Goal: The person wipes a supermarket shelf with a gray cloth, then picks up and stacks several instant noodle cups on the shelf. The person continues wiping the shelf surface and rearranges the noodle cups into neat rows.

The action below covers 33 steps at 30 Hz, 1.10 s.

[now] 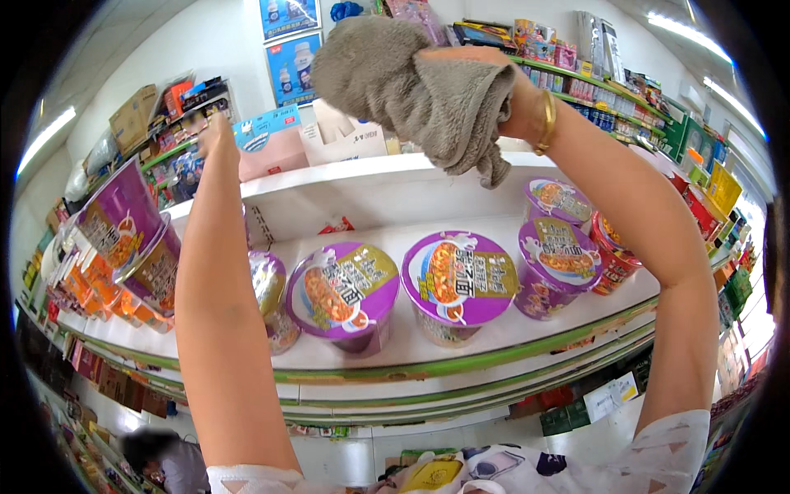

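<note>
My right hand (472, 62) grips a grey terry cloth (413, 92) above the back edge of a white shelf (382, 216); most of its fingers are hidden by the cloth. My left hand (216, 136) is raised at the upper left, beyond the shelf's back edge; its fingers are small and blurred, and I cannot tell if they hold anything. Between my forearms, a purple-lidded instant noodle cup (343, 296) stands beside another purple noodle cup (460, 287). More purple cups stand at the right, next to a red noodle cup (617, 265).
Stacked purple noodle cups (133, 234) and orange packs (92, 284) fill the shelf's left end. Behind the shelf stand a pink and blue carton (271, 142) and a white carton (345, 136). A person (170, 460) is low at the bottom left.
</note>
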Tool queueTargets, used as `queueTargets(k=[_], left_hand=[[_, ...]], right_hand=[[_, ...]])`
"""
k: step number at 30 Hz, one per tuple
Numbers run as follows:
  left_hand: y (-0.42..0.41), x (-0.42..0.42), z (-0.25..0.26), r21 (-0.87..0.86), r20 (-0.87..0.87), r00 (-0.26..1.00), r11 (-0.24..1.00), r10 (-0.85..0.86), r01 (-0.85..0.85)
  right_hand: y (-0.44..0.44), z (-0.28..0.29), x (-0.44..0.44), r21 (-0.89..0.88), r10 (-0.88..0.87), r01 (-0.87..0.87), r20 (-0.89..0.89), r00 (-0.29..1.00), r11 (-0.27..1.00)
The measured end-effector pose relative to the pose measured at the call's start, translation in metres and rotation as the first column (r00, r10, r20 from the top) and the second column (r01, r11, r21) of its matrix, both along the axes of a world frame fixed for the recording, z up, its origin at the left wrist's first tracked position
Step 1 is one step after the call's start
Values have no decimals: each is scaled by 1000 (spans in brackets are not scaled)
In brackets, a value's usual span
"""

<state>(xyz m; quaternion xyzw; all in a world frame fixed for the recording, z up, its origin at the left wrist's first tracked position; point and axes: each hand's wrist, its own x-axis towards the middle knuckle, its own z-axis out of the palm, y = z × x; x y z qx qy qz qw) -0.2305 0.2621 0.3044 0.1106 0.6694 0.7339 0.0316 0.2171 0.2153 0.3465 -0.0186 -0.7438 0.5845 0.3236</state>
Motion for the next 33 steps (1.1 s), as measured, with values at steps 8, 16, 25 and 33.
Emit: queueTargets(k=[8, 16, 25, 33], left_hand=[[-90, 161, 56, 62, -312, 604, 619, -733, 783], [-221, 341, -3, 19, -303, 83, 81, -949, 996], [-278, 416, -78, 355, -208, 98, 18, -973, 935], [-268, 467, -178, 822, -312, -447, -474, -839, 315]], right_hand=[[-78, -14, 33, -201, -247, 237, -28, 969, 950], [-96, -61, 59, 264, -511, 621, -382, 770, 738], [-187, -113, 131, 554, -662, 646, -211, 719, 525], [-229, -182, 213, -106, -732, 738, -281, 621, 667]])
